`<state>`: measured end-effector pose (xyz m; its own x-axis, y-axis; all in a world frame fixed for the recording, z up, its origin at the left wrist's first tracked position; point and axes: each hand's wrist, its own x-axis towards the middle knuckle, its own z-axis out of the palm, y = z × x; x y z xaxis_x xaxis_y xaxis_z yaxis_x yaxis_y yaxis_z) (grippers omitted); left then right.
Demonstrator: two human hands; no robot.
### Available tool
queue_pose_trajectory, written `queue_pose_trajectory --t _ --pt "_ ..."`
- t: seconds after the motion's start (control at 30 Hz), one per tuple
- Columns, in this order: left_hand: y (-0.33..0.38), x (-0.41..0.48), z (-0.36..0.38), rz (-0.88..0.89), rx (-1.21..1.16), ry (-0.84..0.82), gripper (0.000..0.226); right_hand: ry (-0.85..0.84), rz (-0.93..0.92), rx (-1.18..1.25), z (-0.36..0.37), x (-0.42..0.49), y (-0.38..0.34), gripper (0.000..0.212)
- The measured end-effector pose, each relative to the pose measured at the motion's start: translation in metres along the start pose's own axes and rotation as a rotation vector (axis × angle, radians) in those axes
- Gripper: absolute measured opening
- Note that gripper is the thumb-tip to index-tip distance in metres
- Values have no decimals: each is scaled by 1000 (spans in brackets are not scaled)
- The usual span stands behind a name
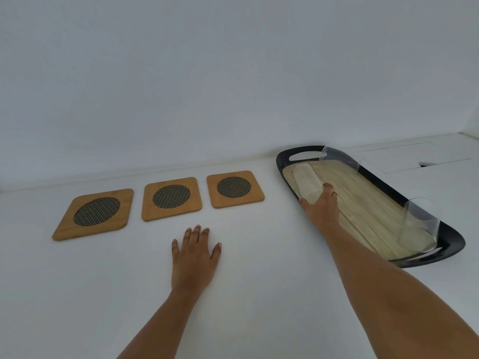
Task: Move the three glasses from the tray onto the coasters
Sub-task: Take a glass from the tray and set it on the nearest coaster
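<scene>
Step one: right hand (320,203) wraps the first glass (307,183) mid-right; next, lift it to a coaster (235,189). Left hand (193,251) spread flat.

Soft, even light fills the scene, bright without harshness, and its source cannot be placed. Shadows are faint: a thin grey rim under the left hand (195,257) where it lies flat on the tabletop (259,294), and a narrow dark line under the near edges of the coasters (171,198). The white tabletop and wall nearly merge, with little contrast between them. The picture is slightly soft overall, with compression smearing on plain surfaces. Wide-angle distortion bends the tabletop's far edge and stretches the tray (373,203) toward the right edge. The glasses (308,185) show pale highlights on their rims and are hard to outline.
</scene>
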<state>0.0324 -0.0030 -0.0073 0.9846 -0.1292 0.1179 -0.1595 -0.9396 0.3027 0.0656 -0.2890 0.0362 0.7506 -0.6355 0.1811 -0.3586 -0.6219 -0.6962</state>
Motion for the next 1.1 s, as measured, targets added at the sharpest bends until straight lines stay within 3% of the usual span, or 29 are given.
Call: queue_pose_trajectory --t 0.23,0.57,0.67,0.77,0.83,0.9,1.1 --pt "0 -1 0 2 -4 6 56 54 74 115 -7 -7 -1 71" --pt "0 -3 -3 5 -16 -5 54 150 228 487 -22 -23 -10 69" --pt "-1 -4 -4 8 -36 -19 55 128 301 716 -29 -30 -22 66" --pt "-2 -5 -5 9 -57 -24 54 103 444 1135 -35 -41 -44 64" --pt "-3 -7 -6 12 -65 -18 54 0 555 1423 -40 -49 -59 53" --pt "-5 -11 -7 19 -68 -13 53 -192 583 1565 -44 -62 -69 32" --pt "-22 -32 -14 43 -73 17 51 -564 597 1661 -42 -99 -87 40"
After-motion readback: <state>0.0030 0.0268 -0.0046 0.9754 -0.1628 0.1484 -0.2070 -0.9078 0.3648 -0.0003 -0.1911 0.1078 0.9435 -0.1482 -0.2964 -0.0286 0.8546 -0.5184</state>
